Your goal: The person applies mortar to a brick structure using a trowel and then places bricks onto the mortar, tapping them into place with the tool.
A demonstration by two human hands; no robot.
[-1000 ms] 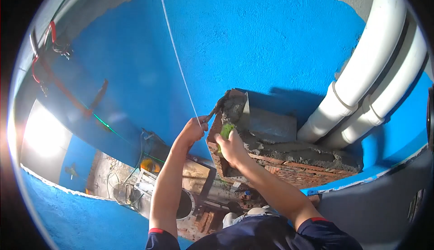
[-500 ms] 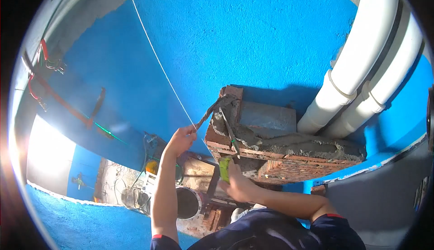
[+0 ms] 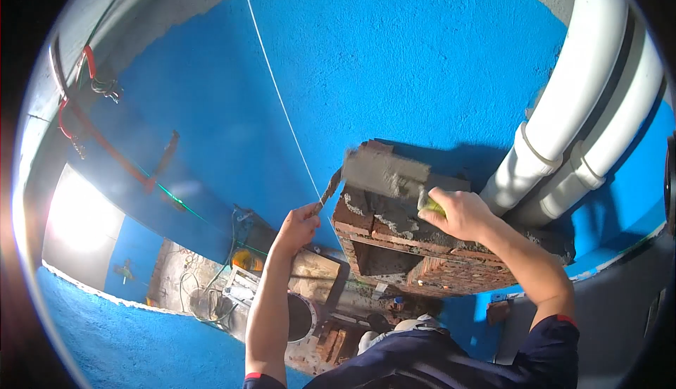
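Note:
My right hand (image 3: 461, 214) is closed round the green handle of a trowel (image 3: 384, 171). The trowel's broad grey blade lies over the top of a low brick wall (image 3: 465, 273), near its left end, and hides part of it. Wet grey mortar (image 3: 394, 224) shows along the wall's top in front of the blade. My left hand (image 3: 297, 228) grips a narrow brown, brick-like piece (image 3: 332, 185), seen edge-on, just left of the wall's end. A white string (image 3: 278, 93) runs down past this piece, close to my left fingers.
Two thick white pipes (image 3: 570, 86) stand at the right against the blue wall (image 3: 394, 58). Loose wires (image 3: 105, 90) stick out at the far left. Below are a round dark bucket (image 3: 301, 317), a board (image 3: 314, 276) and loose bricks (image 3: 331, 343).
My right hand has moved up and right over the wall, turning the trowel from edge-on to flat across the top. My left hand still holds the brown piece beside the wall's end.

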